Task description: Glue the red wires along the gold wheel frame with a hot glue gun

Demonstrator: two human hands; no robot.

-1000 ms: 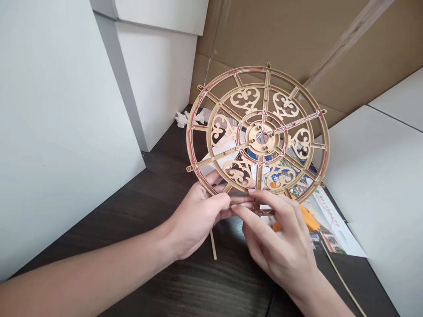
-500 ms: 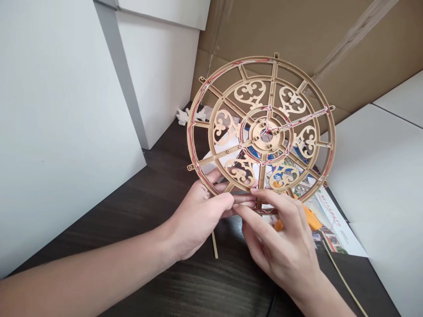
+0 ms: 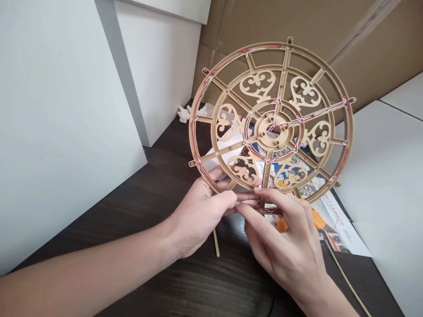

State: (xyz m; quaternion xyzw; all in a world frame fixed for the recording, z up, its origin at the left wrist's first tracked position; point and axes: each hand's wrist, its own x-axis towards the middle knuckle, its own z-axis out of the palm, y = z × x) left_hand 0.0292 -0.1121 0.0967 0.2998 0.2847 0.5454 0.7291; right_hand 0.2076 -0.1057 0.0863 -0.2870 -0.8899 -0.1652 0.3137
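Note:
A large gold wheel-shaped frame with spokes and heart-shaped scrollwork is held up, tilted, facing me. Red and white wires run along its outer rim, its inner ring and one spoke to the hub. My left hand grips the lower left rim, thumb in front and fingers behind. At the bottom of the rim, the thumb and fingers of my right hand pinch close to my left thumb. Whether a wire lies under those right fingertips is hidden.
Behind the wheel lie printed sheets, an orange object and crumpled tissue on the dark tabletop. White panels stand left and right, with cardboard at the back. A thin tan strip lies below my hands.
The wheel frame now shows larger, its upper part shifted up and to the right, as if tipped toward me. Both hands keep nearly the same hold at the lower rim.

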